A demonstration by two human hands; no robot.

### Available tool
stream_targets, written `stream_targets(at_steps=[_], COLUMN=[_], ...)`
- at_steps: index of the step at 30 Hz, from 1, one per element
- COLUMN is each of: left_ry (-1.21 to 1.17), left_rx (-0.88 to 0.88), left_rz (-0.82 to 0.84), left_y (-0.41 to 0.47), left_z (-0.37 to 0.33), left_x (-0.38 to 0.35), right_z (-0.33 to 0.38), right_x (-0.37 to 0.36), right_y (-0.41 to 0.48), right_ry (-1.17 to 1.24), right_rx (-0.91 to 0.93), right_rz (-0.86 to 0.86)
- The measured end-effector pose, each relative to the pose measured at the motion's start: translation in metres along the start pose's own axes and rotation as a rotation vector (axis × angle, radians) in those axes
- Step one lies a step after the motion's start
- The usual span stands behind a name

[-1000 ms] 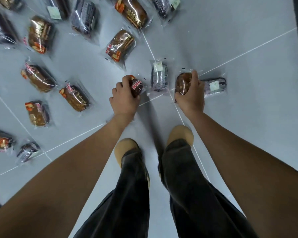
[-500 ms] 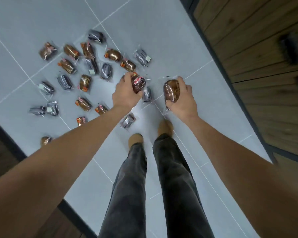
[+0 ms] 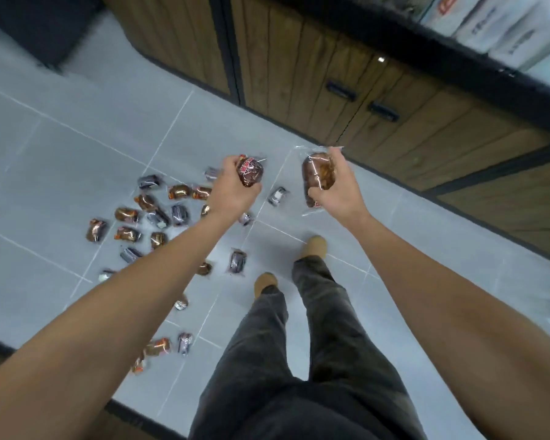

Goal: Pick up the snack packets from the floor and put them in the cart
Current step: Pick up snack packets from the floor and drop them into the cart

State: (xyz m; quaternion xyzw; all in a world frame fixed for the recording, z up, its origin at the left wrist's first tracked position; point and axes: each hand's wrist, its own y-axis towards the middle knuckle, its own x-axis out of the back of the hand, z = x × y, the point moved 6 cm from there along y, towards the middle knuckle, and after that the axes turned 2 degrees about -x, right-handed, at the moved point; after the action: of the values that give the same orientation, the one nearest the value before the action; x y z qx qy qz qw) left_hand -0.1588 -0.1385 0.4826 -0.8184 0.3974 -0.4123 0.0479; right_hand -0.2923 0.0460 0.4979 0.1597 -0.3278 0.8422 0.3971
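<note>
My left hand (image 3: 232, 188) grips a dark brown snack packet with a red label (image 3: 251, 170), held well above the floor. In my right hand (image 3: 342, 192) is a larger clear-wrapped brown snack packet (image 3: 318, 176), gripped by its side with the wrapper sticking out above and below. Several more snack packets (image 3: 159, 214), brown ones and dark grey ones, lie scattered on the grey tiled floor (image 3: 77, 173) to the left of my legs. No cart is in view.
Wooden cabinets with black handles (image 3: 359, 100) run along the right and far side of the floor. My feet in tan shoes (image 3: 315, 246) stand at the middle. A dark wall base (image 3: 140, 414) bounds the floor at the lower left. Shelves with goods (image 3: 505, 23) sit at top right.
I have stood up from the floor with a packet lifted in each hand. The view has swung right, so the cabinets now fill the top and the scattered packets lie lower left.
</note>
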Motion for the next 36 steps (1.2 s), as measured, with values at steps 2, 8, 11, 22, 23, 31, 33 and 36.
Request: stream_targets(at_steps=[2, 8, 11, 22, 23, 31, 33, 36], left_ry=[0.040, 0.161, 0.207, 0.338, 0.346, 0.369, 0.394, 0.427], left_rx=[-0.054, -0.262, -0.355, -0.643, -0.666, -0.760, -0.790, -0.836], left_rz=[0.051, 0.244, 0.331, 0.542, 0.561, 0.661, 0.678, 0.710], left_y=[-0.015, -0.075, -0.119, -0.363, -0.388, -0.553, -0.585, -0.622], left_z=[-0.029, -0.119, -0.164, -0.273, -0.277, -0.306, -0.314, -0.324], left_x=[-0.007, -0.064, -0.105, -0.289, -0.306, -0.427, -0.451, -0.488], right_z=[-0.014, -0.065, -0.101, -0.287, -0.303, -0.423, -0.446, -0.474], right_x=[0.032, 0.120, 0.164, 0.304, 0.315, 0.386, 0.400, 0.421], right_y=[-0.028, -0.113, -0.161, -0.383, -0.405, -0.554, -0.584, -0.618], right_ry=[0.029, 0.107, 0.137, 0.224, 0.231, 0.310, 0.329, 0.348], right_rx=[-0.027, -0.124, -0.167, -0.372, -0.379, -0.407, -0.443, -0.460], right_rz=[-0.073, -0.291, -0.416, -0.714, -0.739, -0.881, -0.909, -0.952])
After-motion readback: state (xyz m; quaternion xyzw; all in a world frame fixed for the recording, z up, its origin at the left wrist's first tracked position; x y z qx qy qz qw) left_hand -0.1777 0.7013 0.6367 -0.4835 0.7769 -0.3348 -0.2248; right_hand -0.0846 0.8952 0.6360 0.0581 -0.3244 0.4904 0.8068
